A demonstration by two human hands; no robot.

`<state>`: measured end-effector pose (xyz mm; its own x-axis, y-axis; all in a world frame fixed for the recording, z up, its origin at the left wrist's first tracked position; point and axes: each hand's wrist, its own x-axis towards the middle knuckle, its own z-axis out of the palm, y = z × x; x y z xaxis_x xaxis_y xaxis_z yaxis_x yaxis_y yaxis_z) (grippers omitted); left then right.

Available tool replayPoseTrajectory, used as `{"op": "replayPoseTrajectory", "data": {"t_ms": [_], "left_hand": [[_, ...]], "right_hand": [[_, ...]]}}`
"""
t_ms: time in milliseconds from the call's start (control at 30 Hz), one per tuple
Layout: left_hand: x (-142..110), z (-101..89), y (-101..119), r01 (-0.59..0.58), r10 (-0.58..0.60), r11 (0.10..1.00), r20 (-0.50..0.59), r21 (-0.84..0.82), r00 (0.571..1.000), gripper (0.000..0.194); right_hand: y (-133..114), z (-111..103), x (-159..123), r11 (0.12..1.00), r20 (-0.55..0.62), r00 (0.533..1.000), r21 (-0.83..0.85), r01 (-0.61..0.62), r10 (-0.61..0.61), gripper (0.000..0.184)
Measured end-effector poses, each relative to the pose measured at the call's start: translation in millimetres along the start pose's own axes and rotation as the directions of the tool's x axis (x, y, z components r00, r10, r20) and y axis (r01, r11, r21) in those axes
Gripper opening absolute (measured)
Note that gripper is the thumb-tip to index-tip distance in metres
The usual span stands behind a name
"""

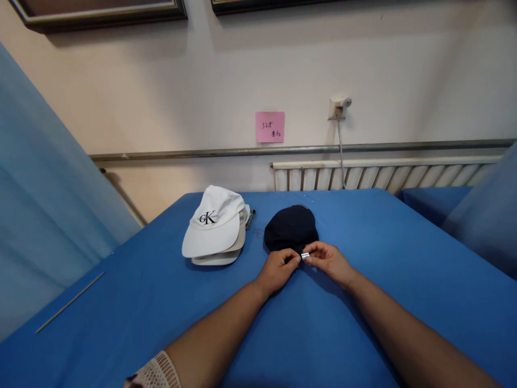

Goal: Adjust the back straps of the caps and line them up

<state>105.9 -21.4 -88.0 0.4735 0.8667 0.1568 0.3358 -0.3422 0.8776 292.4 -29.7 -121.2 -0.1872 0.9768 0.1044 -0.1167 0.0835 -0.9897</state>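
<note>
A dark navy or black cap lies crown up on the blue-covered table, its near edge facing me. My left hand is closed in a pinch at that near edge, on what appears to be the cap's back strap, largely hidden by the fingers. Just to its right, my right hand pinches a small shiny metal buckle between thumb and fingers. The two hands almost meet. Left of the dark cap sits a stack of light caps, the top one a white cap with dark lettering.
The blue cloth covers the table. A thin stick lies by its left edge. Behind stand a radiator, a wall rail and a socket with a plugged-in cord. Blue curtains hang at the left.
</note>
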Motion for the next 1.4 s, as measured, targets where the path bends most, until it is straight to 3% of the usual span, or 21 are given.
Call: {"op": "replayPoseTrajectory", "data": {"t_ms": [133, 267, 433, 600, 867, 1400], "left_hand": [[1.7, -0.7, -1.9, 0.033, -0.035, 0.998, -0.022, -0.058, 0.999, 0.025], [3.0, -0.6, -4.3, 0.023, -0.024, 0.996, -0.009, -0.082, 1.0, 0.023], [3.4, -0.9, -5.6, 0.038, -0.039, 0.996, -0.001, -0.084, 0.999, 0.025], [3.3, -1.5, -7.6, 0.029, -0.028, 0.998, 0.025, -0.061, 0.999, 0.027], [5.1, 0.3, -9.4, 0.022, -0.033, 0.99, -0.076, -0.138, 0.997, 0.014], [0.2, -0.9, -5.5, -0.037, 0.035, 0.998, -0.052, -0.046, 0.998, 0.016]], "right_hand": [[-2.1, 2.5, -2.9, 0.974, 0.004, 0.993, -0.197, 0.117, -0.118, 0.026], [-12.7, 6.2, -8.1, 0.79, 0.05, 0.963, -0.561, 0.247, -0.266, 0.024], [-20.3, 6.0, -10.3, 0.639, 0.069, 0.957, -0.731, 0.241, -0.282, 0.019], [-23.0, 1.9, -10.8, 0.58, 0.123, 0.953, -0.77, 0.267, -0.276, 0.011], [-21.2, 0.1, -8.8, 0.613, 0.131, 0.944, -0.732, 0.297, -0.302, 0.011], [-23.1, -1.7, -9.6, 0.611, 0.154, 0.946, -0.731, 0.304, -0.287, 0.01]]}}
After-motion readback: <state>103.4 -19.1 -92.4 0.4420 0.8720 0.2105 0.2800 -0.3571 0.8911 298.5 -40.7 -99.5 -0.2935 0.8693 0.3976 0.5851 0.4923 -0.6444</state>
